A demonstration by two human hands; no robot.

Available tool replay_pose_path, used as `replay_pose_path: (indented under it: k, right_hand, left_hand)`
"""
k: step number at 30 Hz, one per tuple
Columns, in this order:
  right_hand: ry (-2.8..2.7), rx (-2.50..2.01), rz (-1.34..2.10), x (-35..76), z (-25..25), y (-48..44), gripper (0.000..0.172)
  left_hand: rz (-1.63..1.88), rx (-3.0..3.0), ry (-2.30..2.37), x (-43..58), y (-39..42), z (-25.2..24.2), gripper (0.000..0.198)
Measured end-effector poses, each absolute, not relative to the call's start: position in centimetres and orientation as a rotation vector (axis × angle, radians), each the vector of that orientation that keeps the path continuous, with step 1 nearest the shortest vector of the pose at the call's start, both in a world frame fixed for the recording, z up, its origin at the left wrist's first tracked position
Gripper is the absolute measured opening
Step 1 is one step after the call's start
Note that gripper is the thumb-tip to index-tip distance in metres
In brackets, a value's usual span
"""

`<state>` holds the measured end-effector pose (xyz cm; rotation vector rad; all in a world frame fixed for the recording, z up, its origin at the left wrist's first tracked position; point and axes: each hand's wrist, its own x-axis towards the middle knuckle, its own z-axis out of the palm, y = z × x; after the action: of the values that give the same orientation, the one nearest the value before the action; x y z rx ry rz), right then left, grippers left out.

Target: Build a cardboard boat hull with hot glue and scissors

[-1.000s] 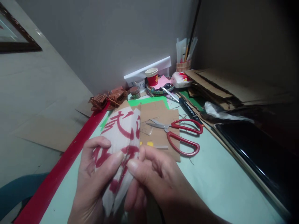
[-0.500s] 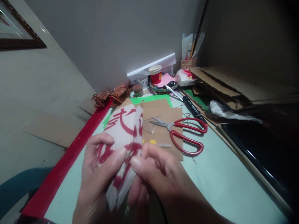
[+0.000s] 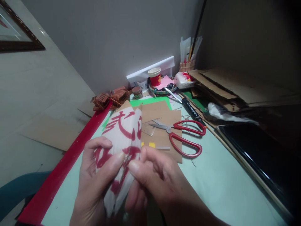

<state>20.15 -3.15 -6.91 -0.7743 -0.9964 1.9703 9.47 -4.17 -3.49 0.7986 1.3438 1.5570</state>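
Observation:
Between my hands is a piece of white paper [image 3: 117, 131] with red brush-written characters, creased and folded along its middle. My left hand [image 3: 96, 172] grips its left side, thumb pressed flat on the front. On the right edge my right hand [image 3: 155, 179] pinches the paper between thumb and index finger. The two thumbs lie close together beside the crease. A brown pointed edge shows at the paper's top; I cannot tell what it is. Just beyond, red-handled scissors [image 3: 176, 133] lie with parted blades on a sheet of cardboard [image 3: 160, 108].
Behind the scissors rests a black utility knife [image 3: 191, 111]. A tray [image 3: 162, 92] holds a red paper cup [image 3: 154, 78] and pink paper. Stacked cardboard [image 3: 223, 84] and a black glossy panel [image 3: 249, 150] line the right. Brown crumpled pieces [image 3: 101, 102] sit at the far left, by a red strip [image 3: 63, 164].
The whole view has shifted slightly, so most things appear a little further left. Both hands keep the same hold on the paper.

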Motion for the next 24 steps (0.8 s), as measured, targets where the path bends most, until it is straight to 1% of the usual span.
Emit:
replay_pose_path:
  k: [14,19,24]
  right_hand:
    - [-0.972,-0.743,1.992,20.0,-7.2,-3.3,0.031]
    - [-0.988,-0.688,1.968,20.0,-7.6,-3.1,0.032]
    - [-0.960,-0.607,1.931,19.4,-8.2,-3.1,0.030]
  left_hand:
    - [1.538,0.784,1.380,10.0,-4.2,-3.1,0.028]
    - [1.533,0.799,1.361,9.5,-4.2,-3.6,0.023]
    - [1.520,0.722,1.364,8.4,-4.1,-3.8,0.041]
